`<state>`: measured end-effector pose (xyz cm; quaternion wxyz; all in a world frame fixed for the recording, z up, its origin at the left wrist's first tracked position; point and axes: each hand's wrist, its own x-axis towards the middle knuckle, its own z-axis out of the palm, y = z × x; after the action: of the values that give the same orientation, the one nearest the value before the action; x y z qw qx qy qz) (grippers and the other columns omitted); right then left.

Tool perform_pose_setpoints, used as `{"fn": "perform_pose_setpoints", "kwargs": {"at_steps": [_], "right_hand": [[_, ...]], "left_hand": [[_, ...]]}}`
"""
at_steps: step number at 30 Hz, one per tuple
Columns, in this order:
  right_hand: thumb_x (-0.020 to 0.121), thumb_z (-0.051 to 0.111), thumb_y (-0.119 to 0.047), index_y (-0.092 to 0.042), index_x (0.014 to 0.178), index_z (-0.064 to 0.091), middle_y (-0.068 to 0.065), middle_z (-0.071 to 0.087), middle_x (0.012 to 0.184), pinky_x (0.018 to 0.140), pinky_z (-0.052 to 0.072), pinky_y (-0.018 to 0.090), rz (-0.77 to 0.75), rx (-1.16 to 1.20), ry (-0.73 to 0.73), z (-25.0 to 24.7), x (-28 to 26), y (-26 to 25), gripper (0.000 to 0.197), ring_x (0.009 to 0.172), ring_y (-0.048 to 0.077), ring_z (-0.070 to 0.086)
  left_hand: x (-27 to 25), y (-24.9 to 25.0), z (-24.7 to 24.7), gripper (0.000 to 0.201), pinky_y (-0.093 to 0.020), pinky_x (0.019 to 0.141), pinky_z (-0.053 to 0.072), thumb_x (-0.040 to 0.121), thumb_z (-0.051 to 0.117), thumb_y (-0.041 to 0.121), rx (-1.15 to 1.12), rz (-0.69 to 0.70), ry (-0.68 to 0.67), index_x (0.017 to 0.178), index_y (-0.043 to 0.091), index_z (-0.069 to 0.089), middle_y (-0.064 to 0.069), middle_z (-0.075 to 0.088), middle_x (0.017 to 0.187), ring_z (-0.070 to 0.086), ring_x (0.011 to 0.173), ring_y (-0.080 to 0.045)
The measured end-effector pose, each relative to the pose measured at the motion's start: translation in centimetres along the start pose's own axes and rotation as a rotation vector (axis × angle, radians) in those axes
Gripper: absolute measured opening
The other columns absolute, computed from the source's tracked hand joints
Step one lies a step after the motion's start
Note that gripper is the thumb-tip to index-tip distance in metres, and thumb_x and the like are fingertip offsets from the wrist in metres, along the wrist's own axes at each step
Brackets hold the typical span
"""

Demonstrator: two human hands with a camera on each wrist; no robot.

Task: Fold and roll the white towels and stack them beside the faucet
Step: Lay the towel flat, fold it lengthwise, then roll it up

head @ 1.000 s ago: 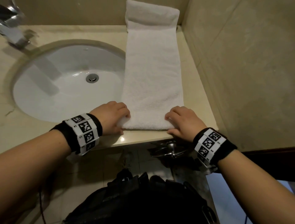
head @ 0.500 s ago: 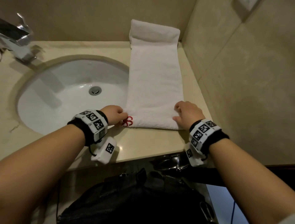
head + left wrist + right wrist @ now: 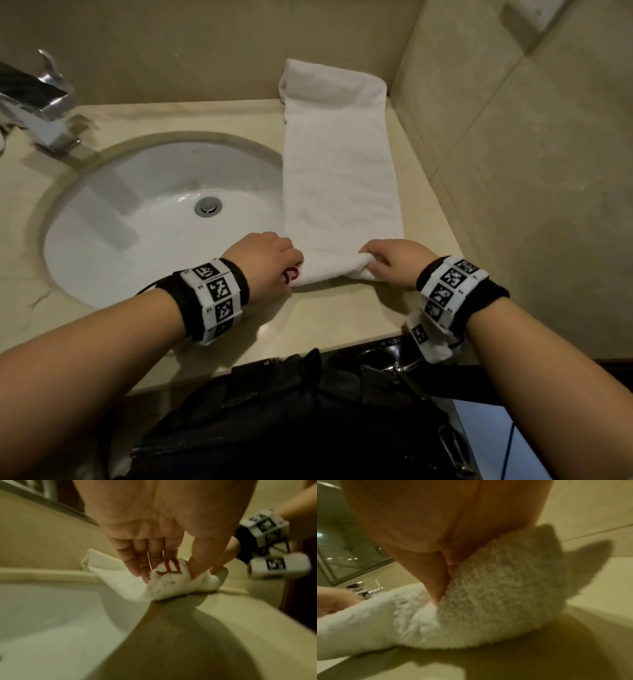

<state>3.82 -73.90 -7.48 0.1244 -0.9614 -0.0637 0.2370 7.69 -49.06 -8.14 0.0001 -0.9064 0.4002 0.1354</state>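
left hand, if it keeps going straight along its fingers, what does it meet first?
The left hand already grips the rolled near end of the white towel, fingers pointing right along the roll. Going on, it would likely meet the right hand at the roll's other end, though depth is uncertain.

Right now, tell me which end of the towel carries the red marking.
The near end of the white towel, curled under both hands; the red marking sits by the left hand. The far end shows none.

The towel (image 3: 340, 178) lies lengthwise on the counter (image 3: 342, 318) right of the sink (image 3: 144, 219), its far end against the back wall; the faucet (image 3: 41, 106) stands behind the sink at far left; both hands sit at the towel's near end
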Motion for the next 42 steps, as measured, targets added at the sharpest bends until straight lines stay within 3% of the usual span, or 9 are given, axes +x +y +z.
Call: {"fn": "perform_pose_setpoints", "kwargs": {"at_steps": [4,10,15,21,24,28,33,37,42], "right_hand": [[0.090,0.049,-0.024,-0.017,0.122,0.050,0.010,0.059,0.122,0.081,0.036,0.027,0.127,0.087,-0.100,-0.9,1.0,0.0,0.033,0.107,0.026,0.054],[0.088,0.052,-0.020,-0.012,0.109,0.058,0.011,0.056,0.112,0.082,0.042,0.039,-0.038,-0.197,0.347,1.0,0.0,0.1,0.023,0.099,0.032,0.052],[0.075,0.064,-0.050,-0.018,0.118,0.051,0.002,0.055,0.118,0.088,0.037,0.033,-0.086,-0.234,0.171,1.7,-0.9,0.4,0.056,0.107,0.024,0.051],[0.091,0.049,-0.028,-0.016,0.112,0.057,0.007,0.064,0.110,0.076,0.037,0.030,-0.012,-0.017,0.190,0.7,-0.5,0.1,0.026,0.100,0.028,0.057],[0.093,0.046,-0.030,-0.015,0.116,0.054,0.010,0.062,0.116,0.077,0.035,0.027,0.056,0.139,0.028,-0.3,-0.5,0.5,0.030,0.105,0.026,0.056],[0.093,0.046,-0.034,-0.016,0.124,0.049,0.010,0.058,0.124,0.086,0.036,0.028,0.125,0.180,-0.037,-0.6,-0.4,0.9,0.036,0.113,0.026,0.053],[0.085,0.057,-0.037,-0.020,0.123,0.052,0.008,0.055,0.118,0.088,0.042,0.038,-0.082,-0.170,0.323,0.1,-1.3,0.9,0.042,0.105,0.030,0.053],[0.081,0.061,-0.041,-0.019,0.130,0.046,0.004,0.053,0.127,0.095,0.038,0.034,-0.077,-0.252,0.189,1.1,-1.1,0.8,0.056,0.114,0.025,0.049],[0.091,0.047,-0.032,-0.019,0.125,0.051,0.007,0.059,0.125,0.083,0.038,0.030,0.030,-0.026,0.099,-0.6,0.1,0.4,0.037,0.111,0.027,0.053]], "left_hand": [[-0.1,-0.3,-0.2,0.031,-0.030,0.075,0.042,0.090,0.043,0.032,-0.304,-0.116,0.005,0.117,0.019,0.052,-0.004,0.065,0.104,0.060,0.095,-0.026],[1.8,-1.9,-0.1,0.036,-0.030,0.088,0.042,0.096,0.038,0.030,-0.593,-0.344,-0.069,0.124,0.012,0.052,-0.010,0.062,0.118,0.062,0.098,-0.027],[2.5,-2.7,0.3,0.031,-0.028,0.085,0.039,0.093,0.044,0.031,-0.523,-0.403,-0.079,0.117,0.016,0.055,-0.006,0.062,0.117,0.056,0.104,-0.023],[1.9,-1.3,0.1,0.025,-0.036,0.090,0.039,0.089,0.050,0.025,-0.162,-0.121,0.182,0.110,0.019,0.060,-0.005,0.056,0.120,0.048,0.110,-0.028],[1.0,-0.7,0.0,0.046,-0.034,0.093,0.040,0.084,0.050,0.052,-0.031,0.021,0.039,0.116,0.019,0.055,0.000,0.056,0.120,0.049,0.110,-0.023],[1.1,-0.6,-0.3,0.035,-0.033,0.088,0.043,0.087,0.050,0.042,-0.110,-0.006,-0.032,0.115,0.021,0.054,-0.002,0.061,0.115,0.055,0.106,-0.023],[2.4,-1.6,-0.7,0.042,-0.031,0.086,0.039,0.093,0.044,0.039,-0.481,-0.218,-0.130,0.130,0.021,0.041,-0.007,0.058,0.124,0.054,0.109,-0.025],[3.4,-2.3,-0.3,0.040,-0.032,0.093,0.038,0.095,0.042,0.036,-0.653,-0.306,-0.116,0.131,0.021,0.041,-0.008,0.055,0.129,0.052,0.114,-0.025],[3.7,-1.7,0.0,0.038,-0.037,0.099,0.036,0.093,0.044,0.034,-0.316,-0.225,0.113,0.129,0.023,0.047,-0.009,0.045,0.134,0.046,0.119,-0.028]]}}
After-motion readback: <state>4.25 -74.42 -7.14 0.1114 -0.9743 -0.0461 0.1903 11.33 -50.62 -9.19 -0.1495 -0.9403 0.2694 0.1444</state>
